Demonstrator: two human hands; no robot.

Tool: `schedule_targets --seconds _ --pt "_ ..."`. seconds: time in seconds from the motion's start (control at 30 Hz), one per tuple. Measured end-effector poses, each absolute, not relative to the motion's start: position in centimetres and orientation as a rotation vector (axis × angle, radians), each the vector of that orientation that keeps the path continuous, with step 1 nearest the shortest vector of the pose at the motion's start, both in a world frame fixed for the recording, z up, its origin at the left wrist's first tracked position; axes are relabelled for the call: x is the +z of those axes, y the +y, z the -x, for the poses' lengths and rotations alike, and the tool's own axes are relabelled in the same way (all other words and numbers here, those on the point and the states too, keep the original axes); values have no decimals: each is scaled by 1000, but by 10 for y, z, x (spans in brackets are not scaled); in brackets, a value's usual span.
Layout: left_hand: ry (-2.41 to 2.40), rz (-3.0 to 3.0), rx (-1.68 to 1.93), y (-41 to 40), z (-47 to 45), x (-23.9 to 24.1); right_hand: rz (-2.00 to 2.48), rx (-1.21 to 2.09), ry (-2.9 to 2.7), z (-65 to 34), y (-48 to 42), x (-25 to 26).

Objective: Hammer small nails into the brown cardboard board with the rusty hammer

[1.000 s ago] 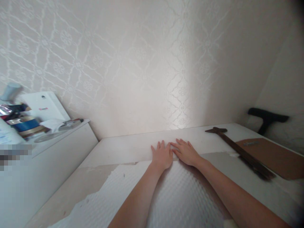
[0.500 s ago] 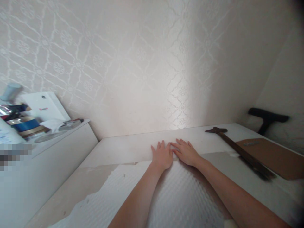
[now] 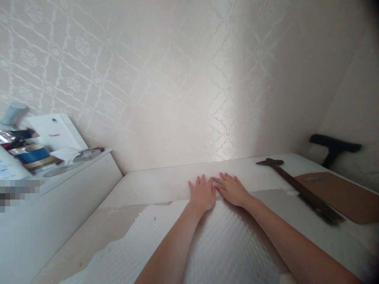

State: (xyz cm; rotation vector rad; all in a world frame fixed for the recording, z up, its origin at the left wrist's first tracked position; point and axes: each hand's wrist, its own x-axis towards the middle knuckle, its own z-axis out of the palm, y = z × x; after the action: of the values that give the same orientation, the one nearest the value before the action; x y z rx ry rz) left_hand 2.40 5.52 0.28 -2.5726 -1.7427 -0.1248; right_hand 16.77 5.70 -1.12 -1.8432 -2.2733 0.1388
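Note:
My left hand [image 3: 203, 194] lies flat, fingers spread, on the white tabletop [image 3: 154, 187] near its far side. Beside it my right hand [image 3: 232, 189] also rests flat with its fingers apart, and the two hands touch or nearly touch at thumb and forefinger. Neither holds anything. Under my wrists and forearms stretches a white, dimpled sheet [image 3: 225, 244] with a ragged left edge; its far edge ends close to the heels of my hands. My forearms hide part of it.
Right of my hands lie a dark hammer [image 3: 291, 183], a brush [image 3: 321, 209] and a brown board [image 3: 346, 197]. A black T-shaped handle [image 3: 334, 146] stands behind. At left, a white cabinet [image 3: 85, 177] bears a white box [image 3: 57, 132] and blue tape [image 3: 32, 154]. Patterned wall [image 3: 177, 98] rises behind.

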Motion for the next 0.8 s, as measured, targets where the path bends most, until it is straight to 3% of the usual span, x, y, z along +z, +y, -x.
schedule_targets --seconds 0.8 --pt "-1739 2564 -130 55 -24 2 1857 139 -2281 -167 56 -9"
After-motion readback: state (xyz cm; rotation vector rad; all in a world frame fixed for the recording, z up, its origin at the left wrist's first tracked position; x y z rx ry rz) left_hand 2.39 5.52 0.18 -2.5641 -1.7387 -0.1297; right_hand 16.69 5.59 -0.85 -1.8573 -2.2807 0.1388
